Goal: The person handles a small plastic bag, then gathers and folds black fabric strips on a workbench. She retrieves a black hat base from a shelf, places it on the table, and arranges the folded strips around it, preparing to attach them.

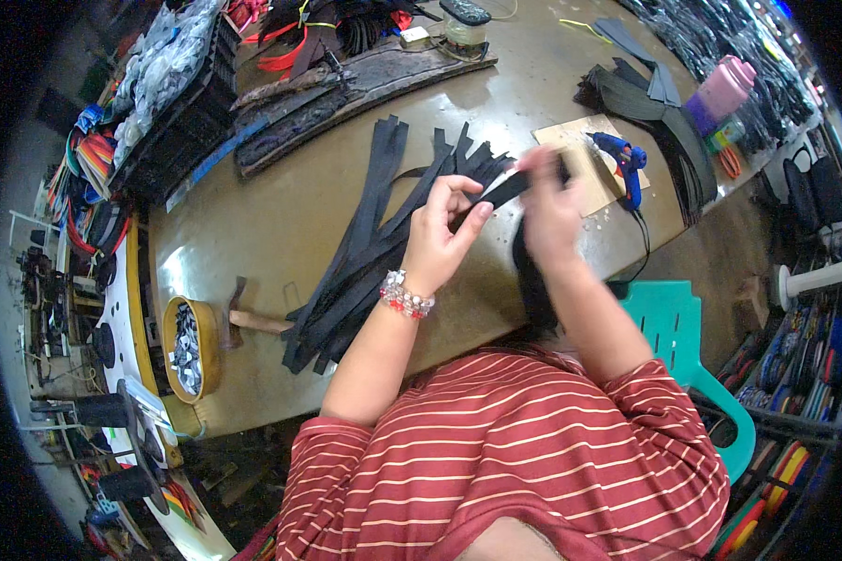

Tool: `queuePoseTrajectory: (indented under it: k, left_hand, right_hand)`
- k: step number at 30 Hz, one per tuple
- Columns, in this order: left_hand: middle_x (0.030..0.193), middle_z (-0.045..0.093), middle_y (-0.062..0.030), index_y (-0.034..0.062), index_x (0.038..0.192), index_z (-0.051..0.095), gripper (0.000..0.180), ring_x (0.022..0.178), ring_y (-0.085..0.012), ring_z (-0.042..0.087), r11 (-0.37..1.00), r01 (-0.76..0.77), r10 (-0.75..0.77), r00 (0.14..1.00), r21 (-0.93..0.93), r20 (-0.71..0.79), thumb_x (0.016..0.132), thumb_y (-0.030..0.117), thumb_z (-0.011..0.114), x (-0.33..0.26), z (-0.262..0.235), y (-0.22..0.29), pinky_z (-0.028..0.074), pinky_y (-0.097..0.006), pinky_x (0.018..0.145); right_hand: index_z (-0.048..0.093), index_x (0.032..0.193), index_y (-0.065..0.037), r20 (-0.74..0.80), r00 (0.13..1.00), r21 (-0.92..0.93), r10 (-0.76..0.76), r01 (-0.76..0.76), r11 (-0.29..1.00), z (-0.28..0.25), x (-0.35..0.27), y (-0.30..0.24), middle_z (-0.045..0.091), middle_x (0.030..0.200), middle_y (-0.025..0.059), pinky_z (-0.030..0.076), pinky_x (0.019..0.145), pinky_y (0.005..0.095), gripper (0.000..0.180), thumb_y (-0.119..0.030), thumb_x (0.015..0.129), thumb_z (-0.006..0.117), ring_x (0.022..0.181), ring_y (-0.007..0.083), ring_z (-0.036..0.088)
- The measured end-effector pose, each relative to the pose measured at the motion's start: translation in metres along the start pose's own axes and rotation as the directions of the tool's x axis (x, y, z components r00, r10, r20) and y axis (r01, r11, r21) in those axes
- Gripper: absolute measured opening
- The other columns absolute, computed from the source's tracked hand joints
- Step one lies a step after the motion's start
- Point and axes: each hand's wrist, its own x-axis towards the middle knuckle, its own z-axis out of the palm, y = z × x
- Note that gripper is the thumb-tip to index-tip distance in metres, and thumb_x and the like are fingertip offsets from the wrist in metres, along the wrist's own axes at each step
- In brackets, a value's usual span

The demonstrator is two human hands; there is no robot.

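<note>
Striped red sleeves lead to the left hand [442, 238] and blurred right hand [549, 201], fingers pinched shut on a flat black strap [507, 190] above the table [281, 220], apparently mid-fold; next, careful alignment.

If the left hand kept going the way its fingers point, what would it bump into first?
Probably the right hand. The left hand points rightward along the black strap both hands pinch, and the right hand grips that strap's other end. Depth is unclear.
</note>
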Motion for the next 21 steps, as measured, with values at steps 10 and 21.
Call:
queuePoseTrajectory:
  k: [10,21]
  left_hand:
    - [0.073,0.057,-0.0129,0.0049,0.08,0.058,0.027,0.071,-0.0321,0.057,0.753,-0.071,-0.113,0.965,0.654,0.235,0.084,0.031,0.06,0.014,-0.026,-0.009,0.047,-0.039,0.063]
    - [0.081,0.056,-0.0003,0.0043,0.091,0.058,0.013,0.068,-0.0111,0.056,0.959,0.281,-0.284,0.954,0.044,0.091,0.089,0.017,0.058,0.014,0.024,0.003,0.046,-0.024,0.06]
  right_hand:
    - [0.042,0.066,-0.007,0.092,0.875,0.841,-0.475,0.187,0.507,-0.216,0.023,-0.184,0.04,0.061,0.0026,0.042,0.057,0.0238,0.019,-0.006,0.08,0.055,0.059,0.0121,0.043]
    - [0.056,0.118,-0.003,0.237,0.905,0.06,0.353,-0.376,0.925,-0.067,-0.017,0.007,0.044,0.074,-0.0073,0.027,0.046,0.0154,0.051,-0.013,0.071,0.074,0.055,0.0015,0.039]
